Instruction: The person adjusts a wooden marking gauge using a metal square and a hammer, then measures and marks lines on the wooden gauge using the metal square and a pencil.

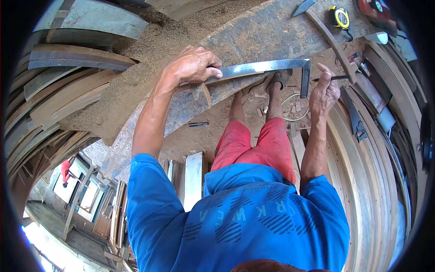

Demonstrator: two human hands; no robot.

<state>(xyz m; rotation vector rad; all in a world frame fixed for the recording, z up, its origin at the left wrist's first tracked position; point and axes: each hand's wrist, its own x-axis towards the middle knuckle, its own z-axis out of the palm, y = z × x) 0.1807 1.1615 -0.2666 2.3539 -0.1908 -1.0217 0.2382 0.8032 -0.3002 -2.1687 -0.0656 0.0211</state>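
Observation:
My left hand (195, 65) is closed around the left end of a metal square (267, 66), thumb on its blade. The square's short arm (305, 80) points down on the right. Under the blade is a thin strip of wood (207, 96), partly hidden by the hand and square. My right hand (325, 93) is just right of the short arm, fingers closed on a dark pencil (337, 78) whose tip points left toward the square. Behind them lies a worn wooden bench board (258, 36).
A hammer (330, 36) and yellow tape measure (340, 18) lie at the upper right, above a handsaw (355, 119). Stacked boards (72, 93) fill the left, more planks (358, 181) the right. Sawdust (154, 50) covers the upper left. A person in red (65, 172) is far away.

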